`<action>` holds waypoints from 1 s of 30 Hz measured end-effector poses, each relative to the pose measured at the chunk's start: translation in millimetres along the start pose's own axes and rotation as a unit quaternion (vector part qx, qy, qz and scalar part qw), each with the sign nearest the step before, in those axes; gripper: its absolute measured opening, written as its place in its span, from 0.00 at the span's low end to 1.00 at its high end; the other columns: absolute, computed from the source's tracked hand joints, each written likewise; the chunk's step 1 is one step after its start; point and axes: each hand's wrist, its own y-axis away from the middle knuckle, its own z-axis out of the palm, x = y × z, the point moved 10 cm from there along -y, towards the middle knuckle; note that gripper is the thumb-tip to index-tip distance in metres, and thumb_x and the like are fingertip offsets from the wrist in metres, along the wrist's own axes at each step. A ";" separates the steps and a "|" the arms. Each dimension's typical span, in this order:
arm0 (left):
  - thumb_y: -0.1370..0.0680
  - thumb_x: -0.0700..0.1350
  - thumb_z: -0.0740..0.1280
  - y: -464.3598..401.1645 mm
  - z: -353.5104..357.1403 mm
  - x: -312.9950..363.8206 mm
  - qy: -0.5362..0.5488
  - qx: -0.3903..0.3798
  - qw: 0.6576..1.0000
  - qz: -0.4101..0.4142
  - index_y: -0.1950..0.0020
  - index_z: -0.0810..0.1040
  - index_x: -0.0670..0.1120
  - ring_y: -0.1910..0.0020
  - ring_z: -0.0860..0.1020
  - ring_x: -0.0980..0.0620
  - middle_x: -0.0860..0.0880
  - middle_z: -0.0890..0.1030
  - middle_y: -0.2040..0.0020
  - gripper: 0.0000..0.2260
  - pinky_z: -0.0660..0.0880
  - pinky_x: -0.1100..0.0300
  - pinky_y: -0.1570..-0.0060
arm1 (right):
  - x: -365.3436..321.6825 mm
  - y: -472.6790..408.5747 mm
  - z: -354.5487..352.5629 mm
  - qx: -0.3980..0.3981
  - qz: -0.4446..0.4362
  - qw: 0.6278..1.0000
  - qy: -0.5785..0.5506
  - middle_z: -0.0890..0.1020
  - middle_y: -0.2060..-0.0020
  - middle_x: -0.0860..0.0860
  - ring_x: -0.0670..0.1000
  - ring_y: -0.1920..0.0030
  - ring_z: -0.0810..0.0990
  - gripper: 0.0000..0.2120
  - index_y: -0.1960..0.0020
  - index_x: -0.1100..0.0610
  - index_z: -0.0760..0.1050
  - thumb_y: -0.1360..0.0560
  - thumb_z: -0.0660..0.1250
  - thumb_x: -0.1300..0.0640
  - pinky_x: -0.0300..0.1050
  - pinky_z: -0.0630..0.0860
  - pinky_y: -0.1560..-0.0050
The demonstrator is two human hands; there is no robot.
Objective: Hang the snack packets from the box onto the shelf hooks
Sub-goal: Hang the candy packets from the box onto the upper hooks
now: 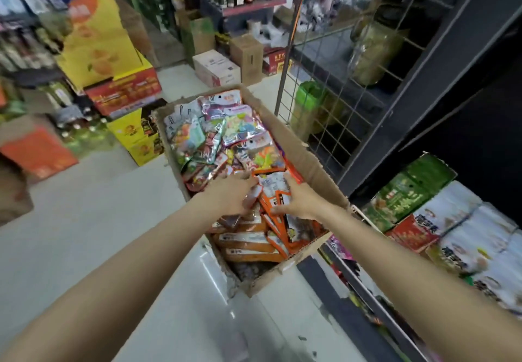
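An open cardboard box (299,147) sits on the pale floor, packed with snack packets. Colourful foil packets (223,130) fill its far half, and orange packets (248,246) are stacked in its near half. Both my hands reach into the box. My left hand (230,195) and my right hand (299,200) grip the two sides of a bunch of orange-and-white packets (272,185) with a barcode label facing up. A wire grid panel (333,85) on the dark shelf unit stands just right of the box. No hooks are clearly visible on it.
Bagged goods (452,226) lie on the low shelf at the right. Yellow and red display cartons (113,62) and stacked boxes (220,68) stand across the aisle. Bottles (82,127) sit on the floor at left. Open floor lies left of the box.
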 end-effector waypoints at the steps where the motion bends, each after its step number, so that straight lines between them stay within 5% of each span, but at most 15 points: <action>1: 0.26 0.51 0.66 -1.6 -0.3 0.2 -0.004 0.007 1.000 0.006 0.27 0.60 0.48 0.26 0.60 0.49 0.47 0.59 0.24 0.30 0.66 0.46 0.35 | -0.8 -0.3 4.1 -0.003 -0.004 1.000 0.016 0.59 0.25 0.56 0.57 0.26 0.58 0.52 0.23 0.57 0.48 0.34 0.75 0.41 0.52 0.61 0.28; 4: 0.27 0.47 0.67 -1.3 -6.3 2.8 0.026 0.021 0.999 0.020 0.41 0.70 0.44 0.34 0.69 0.46 0.45 0.72 0.36 0.17 0.71 0.46 0.46 | -11.0 5.8 1.7 -0.014 0.004 0.999 0.049 0.66 0.29 0.55 0.56 0.30 0.66 0.40 0.26 0.60 0.56 0.29 0.73 0.49 0.48 0.65 0.32; 6: 0.25 0.45 0.65 0.8 -12.8 7.3 0.035 0.022 0.999 0.008 0.43 0.70 0.41 0.40 0.72 0.43 0.43 0.74 0.42 0.13 0.72 0.43 0.45 | -14.5 10.2 -7.0 -0.027 0.030 0.995 0.090 0.75 0.40 0.55 0.55 0.43 0.75 0.18 0.38 0.59 0.69 0.25 0.68 0.57 0.45 0.72 0.47; 8: 0.22 0.42 0.61 2.0 -20.1 11.1 0.022 0.036 0.999 -0.017 0.41 0.70 0.40 0.41 0.73 0.42 0.42 0.74 0.42 0.12 0.71 0.43 0.44 | -17.4 9.8 -20.6 -0.011 0.036 0.990 0.134 0.78 0.51 0.55 0.54 0.55 0.75 0.02 0.53 0.59 0.71 0.24 0.61 0.63 0.43 0.71 0.62; 13: 0.22 0.34 0.58 5.0 -50.4 6.6 0.000 0.088 0.995 -0.046 0.48 0.74 0.37 0.50 0.78 0.40 0.40 0.77 0.50 0.06 0.73 0.52 0.56 | -34.5 26.5 -67.9 0.071 0.001 0.996 0.056 0.69 0.68 0.51 0.51 0.69 0.68 0.14 0.67 0.56 0.63 0.26 0.56 0.69 0.41 0.60 0.73; 15: 0.23 0.32 0.58 6.2 -72.3 -5.0 0.061 0.124 0.988 -0.062 0.51 0.74 0.37 0.53 0.79 0.41 0.40 0.77 0.55 0.06 0.75 0.53 0.57 | -41.4 35.2 -90.2 0.110 -0.024 0.994 0.004 0.73 0.67 0.53 0.49 0.72 0.69 0.12 0.65 0.58 0.68 0.26 0.55 0.70 0.42 0.64 0.74; 17: 0.24 0.32 0.57 9.2 -101.0 -16.4 0.130 0.196 0.970 -0.067 0.43 0.72 0.38 0.57 0.79 0.40 0.40 0.77 0.58 0.11 0.75 0.51 0.61 | -42.7 43.0 -114.3 0.162 -0.043 0.982 -0.088 0.79 0.58 0.62 0.54 0.66 0.78 0.10 0.57 0.61 0.75 0.26 0.56 0.70 0.50 0.78 0.67; 20: 0.27 0.29 0.54 23.5 -144.8 -20.1 0.207 0.314 0.926 -0.025 0.36 0.67 0.47 0.64 0.75 0.42 0.42 0.75 0.64 0.22 0.70 0.50 0.66 | -46.8 65.9 -150.2 0.229 -0.067 0.942 -0.238 0.81 0.54 0.63 0.61 0.54 0.82 0.10 0.52 0.64 0.76 0.27 0.59 0.72 0.61 0.79 0.50; 25: 0.26 0.27 0.56 45.8 -203.1 -0.6 0.248 0.388 0.888 -0.009 0.47 0.82 0.42 0.47 0.77 0.45 0.44 0.80 0.46 0.19 0.67 0.63 0.52 | -59.9 107.8 -192.6 0.248 -0.147 0.862 -0.417 0.81 0.59 0.54 0.45 0.67 0.82 0.08 0.51 0.58 0.75 0.21 0.59 0.67 0.42 0.80 0.64; 30: 0.21 0.35 0.58 72.2 -253.2 36.1 0.448 0.401 0.799 0.019 0.52 0.83 0.45 0.53 0.76 0.54 0.48 0.81 0.51 0.15 0.69 0.65 0.59 | -53.7 158.2 -231.4 0.270 -0.200 0.798 -0.500 0.81 0.52 0.56 0.52 0.56 0.82 0.06 0.46 0.59 0.73 0.19 0.58 0.62 0.50 0.82 0.53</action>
